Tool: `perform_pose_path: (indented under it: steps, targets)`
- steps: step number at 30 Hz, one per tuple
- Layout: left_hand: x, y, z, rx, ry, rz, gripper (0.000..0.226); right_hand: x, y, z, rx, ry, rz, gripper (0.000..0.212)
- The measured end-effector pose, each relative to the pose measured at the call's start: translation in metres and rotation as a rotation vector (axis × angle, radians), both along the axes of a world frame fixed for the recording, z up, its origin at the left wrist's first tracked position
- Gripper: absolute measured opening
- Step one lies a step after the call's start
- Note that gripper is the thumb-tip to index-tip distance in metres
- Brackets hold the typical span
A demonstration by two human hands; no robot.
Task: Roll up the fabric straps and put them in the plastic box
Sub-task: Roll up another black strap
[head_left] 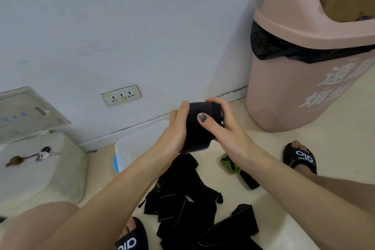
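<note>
Both hands grip one rolled black strap (200, 126), held in the air above the floor, just right of the plastic box (140, 144); left hand (176, 130) wraps its left side with the fingers hidden behind the fabric, right hand (225, 128) clamps the right side, thumb with a dark-painted nail pressed on the front. Roll looks soft, matte, cylinder-like, its lower edge fuzzy; the far end is hidden by the right-hand fingers. Box is translucent white, rounded corners, blue clip on its left near edge; the forearms cover much of it, inside hard to make out. Loose pile of straps (188, 205) lies on the cream floor near the person, black cloth with thin grey edge lines, flat and overlapping, count unclear, cut off by the bottom edge. A green-trimmed strap (229, 163) lies right of the pile, partly under the right wrist. Pink plastic bin (300, 79) at far right, black liner, white print, top and right side cut off. Black slides on both feet, left slide (132, 237) cut off at the bottom, right slide (300, 158) partly behind the forearm. Pale stool (40, 172) at left carries keys (44, 154), blurry. Wall socket (121, 95) low on the grey wall.
</note>
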State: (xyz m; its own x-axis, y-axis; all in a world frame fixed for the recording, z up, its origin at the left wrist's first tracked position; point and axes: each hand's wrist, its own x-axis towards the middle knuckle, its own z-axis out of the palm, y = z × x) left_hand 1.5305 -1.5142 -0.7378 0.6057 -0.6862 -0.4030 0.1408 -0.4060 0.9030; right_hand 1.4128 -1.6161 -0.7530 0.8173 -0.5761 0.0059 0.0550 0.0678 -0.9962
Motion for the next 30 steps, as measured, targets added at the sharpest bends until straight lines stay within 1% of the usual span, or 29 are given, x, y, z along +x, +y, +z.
perform_pose_path:
  steps: [1, 2, 4, 6, 8, 9, 12, 15, 18, 20, 22, 25, 27, 29, 30]
  targets:
    - [0.0, -0.001, -0.001, 0.024, -0.04, -0.007, 0.097, 0.0, 0.0, 0.0, -0.032, -0.006, 0.002, 0.038]
    - [-0.001, 0.0, 0.0, 0.029, -0.04, -0.017, 0.095, -0.001, 0.0, 0.001, -0.058, -0.013, 0.007, 0.035]
    - [-0.008, 0.001, 0.012, -0.031, 0.073, -0.027, 0.079, -0.002, 0.002, 0.001, -0.118, -0.012, 0.016, 0.034]
    - [-0.01, 0.004, 0.019, -0.092, 0.192, -0.05, 0.065, -0.002, 0.004, -0.002, -0.176, 0.009, 0.02, 0.039]
    - [-0.008, 0.006, 0.017, -0.107, 0.233, -0.058, 0.059, -0.003, 0.005, -0.005, -0.234, 0.044, 0.017, 0.049]
    - [-0.008, 0.005, 0.016, -0.101, 0.244, -0.056, 0.059, -0.004, 0.005, -0.006, -0.262, 0.054, 0.02, 0.053]
    - [-0.007, 0.004, 0.014, -0.063, 0.254, -0.022, 0.069, -0.007, 0.003, -0.006, -0.294, 0.049, 0.042, 0.058]
    - [-0.008, 0.003, 0.014, -0.072, 0.26, -0.02, 0.062, -0.009, -0.001, -0.003, -0.246, 0.041, 0.07, 0.059]
    - [-0.007, 0.0, 0.015, -0.071, 0.224, 0.019, 0.054, -0.012, -0.005, -0.002, -0.186, 0.058, 0.111, 0.062]
    - [-0.006, 0.0, 0.017, -0.072, 0.196, 0.047, 0.05, -0.016, -0.006, 0.002, -0.228, 0.117, 0.122, 0.062]
    - [-0.002, 0.0, 0.017, -0.111, 0.196, 0.074, 0.053, -0.022, -0.007, 0.009, -0.407, 0.125, 0.094, 0.054]
    - [0.007, 0.001, 0.014, -0.135, 0.202, 0.097, 0.06, -0.031, -0.002, 0.012, -0.797, 0.015, 0.075, 0.046]
    - [0.012, 0.002, 0.01, -0.147, 0.226, 0.075, 0.066, -0.028, 0.002, 0.005, -1.054, -0.014, 0.055, 0.041]
    - [0.013, 0.002, 0.005, -0.143, 0.239, 0.038, 0.068, -0.018, 0.001, -0.004, -1.224, -0.081, -0.049, 0.024]
    - [0.012, 0.002, 0.004, -0.134, 0.237, 0.022, 0.067, -0.014, -0.001, -0.006, -1.257, -0.122, -0.104, 0.017]
